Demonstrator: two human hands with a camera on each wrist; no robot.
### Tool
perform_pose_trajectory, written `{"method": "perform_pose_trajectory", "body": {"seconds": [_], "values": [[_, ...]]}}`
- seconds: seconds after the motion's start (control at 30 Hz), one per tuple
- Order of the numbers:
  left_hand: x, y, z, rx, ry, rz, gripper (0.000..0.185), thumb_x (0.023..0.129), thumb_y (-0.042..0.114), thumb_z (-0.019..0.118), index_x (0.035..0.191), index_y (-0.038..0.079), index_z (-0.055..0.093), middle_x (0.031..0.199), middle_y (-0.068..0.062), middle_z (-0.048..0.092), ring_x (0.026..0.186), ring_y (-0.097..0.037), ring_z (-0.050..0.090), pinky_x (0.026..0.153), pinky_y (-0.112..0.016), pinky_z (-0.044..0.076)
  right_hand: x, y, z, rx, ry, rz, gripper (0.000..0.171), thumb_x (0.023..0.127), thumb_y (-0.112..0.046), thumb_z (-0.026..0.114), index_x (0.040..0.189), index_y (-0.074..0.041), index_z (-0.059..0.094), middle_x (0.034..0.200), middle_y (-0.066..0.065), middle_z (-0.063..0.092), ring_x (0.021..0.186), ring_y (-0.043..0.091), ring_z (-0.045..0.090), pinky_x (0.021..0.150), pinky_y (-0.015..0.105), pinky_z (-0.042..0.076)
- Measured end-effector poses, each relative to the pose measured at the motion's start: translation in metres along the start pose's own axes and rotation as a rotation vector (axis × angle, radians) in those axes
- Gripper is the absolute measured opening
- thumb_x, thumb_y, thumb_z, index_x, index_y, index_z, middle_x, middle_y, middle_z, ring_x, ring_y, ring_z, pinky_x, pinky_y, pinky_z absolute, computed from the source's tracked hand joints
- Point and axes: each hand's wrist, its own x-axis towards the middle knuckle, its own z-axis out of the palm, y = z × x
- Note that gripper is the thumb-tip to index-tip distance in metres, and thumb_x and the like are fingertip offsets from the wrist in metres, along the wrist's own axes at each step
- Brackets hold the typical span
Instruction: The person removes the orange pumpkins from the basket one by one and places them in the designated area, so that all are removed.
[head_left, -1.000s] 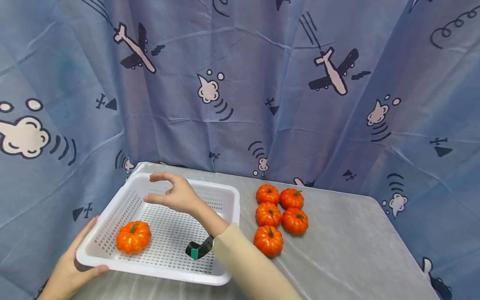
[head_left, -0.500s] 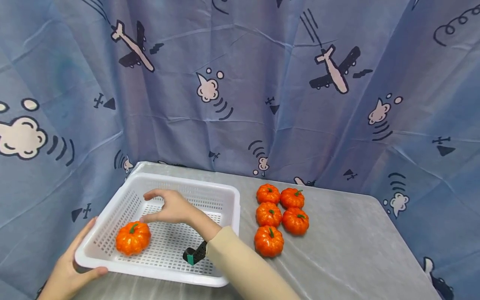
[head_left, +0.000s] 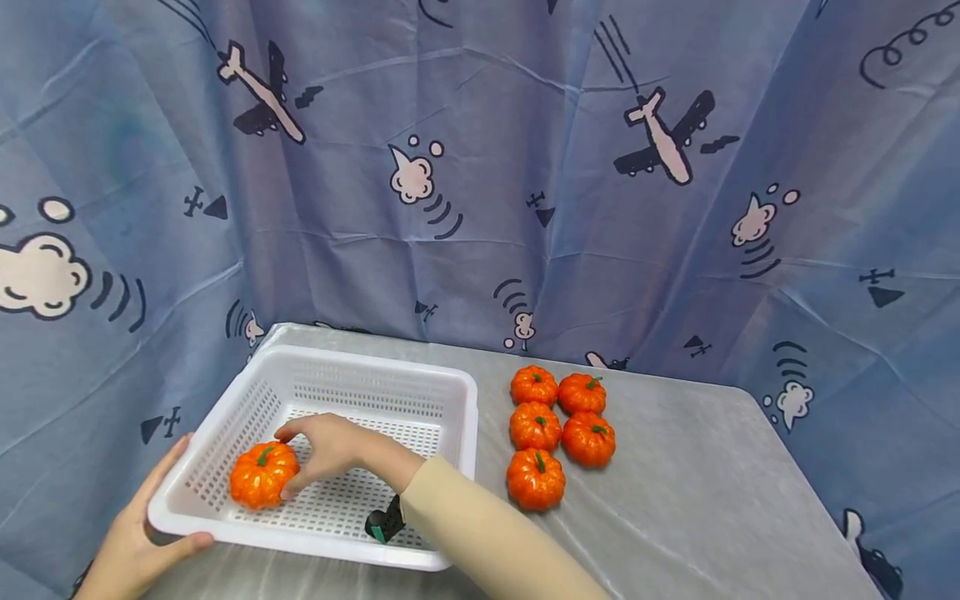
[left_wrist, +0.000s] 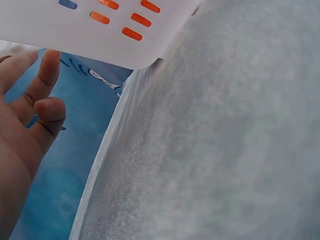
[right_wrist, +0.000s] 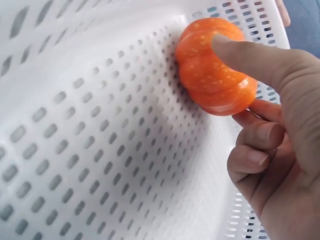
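While the left hand (head_left: 138, 533) grips the basket's (head_left: 450, 400) near-left corner, the right hand (head_left: 330, 446) pinches the pumpkin (head_left: 258, 475); lifting it should follow.

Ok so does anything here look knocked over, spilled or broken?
Nothing stands out. The pumpkin in the white basket sits upright and whole, with the right hand gripping it. The left hand holds the basket's near corner. Five more pumpkins stand upright in a tidy cluster on the table.
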Motion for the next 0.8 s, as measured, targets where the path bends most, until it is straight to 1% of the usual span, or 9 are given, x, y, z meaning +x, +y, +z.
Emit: {"method": "perform_pose_trajectory", "body": {"seconds": [0.17, 0.33, 0.63, 0.8], "values": [[0.0007, 0.0025, -0.0016, 0.004, -0.002, -0.003, 0.126, 0.072, -0.008, 0.091, 0.172, 0.019, 0.018, 0.149, 0.038, 0.033, 0.112, 0.018, 0.047, 0.085, -0.001, 0.039, 0.0041, -0.0006, 0.0021, -0.027, -0.010, -0.003, 0.081, 0.082, -0.043, 0.092, 0.151, -0.021, 0.058, 0.149, -0.013, 0.061, 0.137, 0.003, 0.054, 0.112, 0.018, 0.039], [0.0024, 0.0074, -0.0028, 0.015, -0.003, -0.009, 0.126, 0.073, -0.005, 0.092, 0.172, 0.019, 0.018, 0.150, 0.038, 0.031, 0.113, 0.018, 0.046, 0.084, -0.001, 0.040, 0.0074, 0.0000, 0.0049, -0.026, -0.011, 0.003, 0.081, 0.082, -0.043, 0.092, 0.152, -0.021, 0.058, 0.149, -0.012, 0.060, 0.136, 0.002, 0.054, 0.112, 0.018, 0.039], [0.0011, 0.0035, 0.0006, -0.001, 0.004, 0.012, 0.127, 0.071, -0.010, 0.091, 0.172, 0.017, 0.019, 0.151, 0.038, 0.032, 0.114, 0.018, 0.046, 0.084, -0.001, 0.041, 0.0097, 0.0002, 0.0088, -0.010, -0.007, 0.020, 0.081, 0.081, -0.044, 0.093, 0.152, -0.025, 0.058, 0.148, -0.015, 0.060, 0.135, 0.000, 0.054, 0.112, 0.019, 0.039], [0.0002, 0.0051, -0.0005, -0.008, 0.005, 0.021, 0.126, 0.071, -0.012, 0.089, 0.172, 0.017, 0.020, 0.153, 0.036, 0.032, 0.114, 0.018, 0.047, 0.083, -0.002, 0.042, 0.0103, 0.0004, 0.0099, -0.012, -0.006, 0.019, 0.079, 0.082, -0.045, 0.092, 0.151, -0.026, 0.059, 0.147, -0.016, 0.061, 0.134, -0.001, 0.054, 0.111, 0.017, 0.040]]}}
